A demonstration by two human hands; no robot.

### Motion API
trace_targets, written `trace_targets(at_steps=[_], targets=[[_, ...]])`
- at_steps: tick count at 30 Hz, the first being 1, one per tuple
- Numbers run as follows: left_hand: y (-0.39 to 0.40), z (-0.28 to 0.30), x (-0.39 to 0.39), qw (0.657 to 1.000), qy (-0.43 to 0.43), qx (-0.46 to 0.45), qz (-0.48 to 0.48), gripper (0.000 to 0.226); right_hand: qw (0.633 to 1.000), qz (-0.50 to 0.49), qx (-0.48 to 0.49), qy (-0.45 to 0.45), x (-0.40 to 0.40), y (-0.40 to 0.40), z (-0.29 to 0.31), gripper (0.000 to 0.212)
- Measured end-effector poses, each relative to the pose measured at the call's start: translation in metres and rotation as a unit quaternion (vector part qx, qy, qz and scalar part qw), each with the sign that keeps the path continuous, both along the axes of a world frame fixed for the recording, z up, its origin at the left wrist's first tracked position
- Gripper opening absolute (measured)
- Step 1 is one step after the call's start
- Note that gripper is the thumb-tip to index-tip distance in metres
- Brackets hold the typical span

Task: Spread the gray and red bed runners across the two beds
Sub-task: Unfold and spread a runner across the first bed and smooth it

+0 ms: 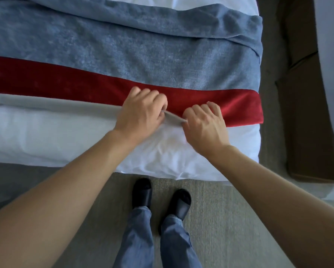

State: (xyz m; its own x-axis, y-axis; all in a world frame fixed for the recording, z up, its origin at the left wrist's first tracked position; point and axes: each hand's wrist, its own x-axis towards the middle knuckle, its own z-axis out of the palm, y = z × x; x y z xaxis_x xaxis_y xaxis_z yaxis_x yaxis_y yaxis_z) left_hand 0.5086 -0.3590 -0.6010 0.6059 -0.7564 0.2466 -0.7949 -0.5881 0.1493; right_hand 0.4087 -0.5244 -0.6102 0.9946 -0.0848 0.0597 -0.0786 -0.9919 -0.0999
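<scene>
Currently mid-step on the near bed: the person is straightening the runner's near hem. The left hand (141, 111) and the right hand (204, 122) sit close together, knuckles up, each with fingers curled and pinching the thin gray edge strip (173, 119) that runs taut between them. The red band (65, 82) lies just beyond the fingertips, and the gray-blue runner (123, 49) lies further out, with a loose fold past the right hand toward the bed's far corner. The white duvet (46, 136) sits under the wrists.

Judgement: the runner is mostly laid on this bed and the hem is being trued up. The next move likely calls for sliding the right hand outward along the hem to the bed's side edge, keeping tension, then flattening that fold. A second bed (330, 55) shows only as a white edge well to the right of the right hand; I can't tell whether it has a runner.
</scene>
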Motion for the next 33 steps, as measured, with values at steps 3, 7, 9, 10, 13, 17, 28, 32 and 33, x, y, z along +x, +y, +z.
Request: trace_targets(at_steps=[3, 7, 9, 10, 13, 17, 28, 32, 33], targets=[[-0.012, 0.011, 0.024, 0.998, -0.039, -0.037, 0.012, 0.007, 0.998, -0.037, -0.004, -0.058, 0.021, -0.010, 0.010, 0.005], [0.002, 0.002, 0.000, 0.998, -0.045, -0.045, -0.009, 0.011, 0.998, -0.005, -0.014, -0.055, 0.016, -0.010, 0.011, 0.007], [0.020, -0.011, -0.022, 1.000, -0.017, -0.007, -0.023, 0.010, 0.999, 0.019, -0.021, -0.032, 0.000, -0.004, 0.005, 0.013], [0.029, -0.017, -0.027, 1.000, -0.002, 0.013, -0.021, 0.009, 0.999, 0.026, -0.024, -0.022, -0.006, -0.001, 0.003, 0.015], [0.042, -0.023, -0.024, 0.999, 0.011, 0.031, 0.010, 0.010, 1.000, 0.017, -0.016, -0.009, -0.009, 0.005, 0.000, 0.014], [0.034, -0.022, -0.022, 1.000, 0.016, 0.022, 0.002, 0.009, 0.999, 0.045, 0.012, -0.021, 0.000, 0.021, -0.002, 0.005], [0.056, -0.021, -0.020, 0.998, 0.046, 0.047, 0.007, 0.007, 0.997, 0.054, -0.016, -0.046, 0.002, 0.049, -0.004, 0.018], [0.059, -0.026, -0.047, 0.998, 0.050, 0.042, 0.012, 0.014, 0.999, 0.022, -0.008, -0.038, -0.010, 0.055, -0.015, 0.020], [0.062, -0.026, -0.048, 0.998, 0.050, 0.048, -0.001, 0.013, 0.999, 0.010, -0.002, -0.037, -0.012, 0.058, -0.016, 0.020]])
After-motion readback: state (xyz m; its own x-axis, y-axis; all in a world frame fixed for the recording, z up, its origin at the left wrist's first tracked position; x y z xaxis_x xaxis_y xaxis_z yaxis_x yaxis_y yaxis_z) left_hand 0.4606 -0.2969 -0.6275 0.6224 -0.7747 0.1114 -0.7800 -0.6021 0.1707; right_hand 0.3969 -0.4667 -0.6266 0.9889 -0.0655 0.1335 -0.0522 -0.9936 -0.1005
